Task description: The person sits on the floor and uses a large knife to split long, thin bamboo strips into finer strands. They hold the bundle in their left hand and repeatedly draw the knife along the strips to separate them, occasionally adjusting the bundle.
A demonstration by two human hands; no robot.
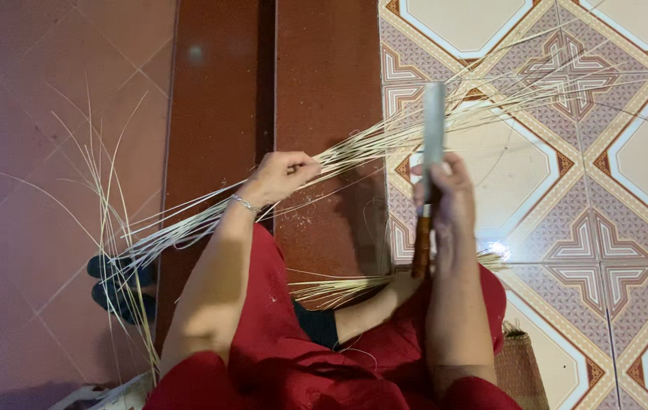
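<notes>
- Pale straw-coloured reed strips (384, 140) run in a long bundle across the view, from the lower left over the red-brown step (324, 83) up to the patterned floor tiles (627, 228) at the upper right, where the ends fan apart.
- Left hand (282, 175) is closed in a fist around the bundle near its middle, above the step; a thin silver bracelet (245, 203) sits on that wrist.
- Right hand (445, 190) is wrapped shut around a knife (432, 152) where blade and handle meet, well apart from the left hand.
- The knife stands almost upright in the view: its flat grey blade points away from the person and crosses the strips, and its brown wooden handle (421, 243) points back toward the lap. Whether the blade actually touches the strips cannot be told.
- A second, smaller sheaf of strips (339, 288) lies across the person's lap, just below the knife handle.
- Loose single strips (104, 197) arch over the plain pink tiles (35, 114) on the left.
- A dark sandal (115, 285) lies on those tiles, under the left end of the bundle.
- The person wears red clothing (278, 342), which fills the bottom of the view.
- A woven basket (521, 368) shows at the lower right, beside the right forearm.
</notes>
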